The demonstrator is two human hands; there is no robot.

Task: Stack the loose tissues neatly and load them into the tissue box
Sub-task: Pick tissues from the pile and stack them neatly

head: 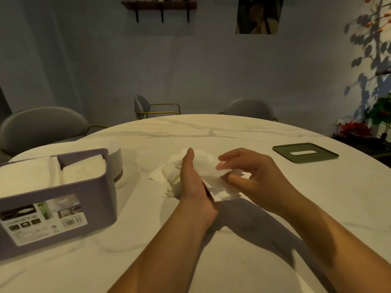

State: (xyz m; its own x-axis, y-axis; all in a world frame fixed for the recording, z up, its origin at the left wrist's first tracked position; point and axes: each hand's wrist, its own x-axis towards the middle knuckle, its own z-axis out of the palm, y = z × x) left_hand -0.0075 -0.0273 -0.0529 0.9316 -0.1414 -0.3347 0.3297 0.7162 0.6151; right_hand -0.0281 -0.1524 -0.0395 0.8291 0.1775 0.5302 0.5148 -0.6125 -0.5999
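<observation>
On the white marble table point(211, 132), the loose white tissue stack point(208, 168) is braced by the flat, straight-fingered left grip point(190, 182) and pinched by the right grip point(251, 176), near the purple plastic tissue box point(99, 189).

At 9 o'clock in my feed, the tissue box point(57, 208) runs off the left edge, and the print on its label point(44, 220) is too small for me to read. Toward 10 o'clock, a white round object point(117, 159) is mostly hidden behind the box wall. At centre, the left hand point(190, 182) stands edge-on, hiding its own palm and part of the tissues point(206, 168); I cannot tell whether it grips them. At 12 o'clock, the shelf point(158, 5) and wall picture point(259, 15) are cropped by the top edge. At 2 o'clock, the plant point(372, 49) leaves the right edge.
</observation>
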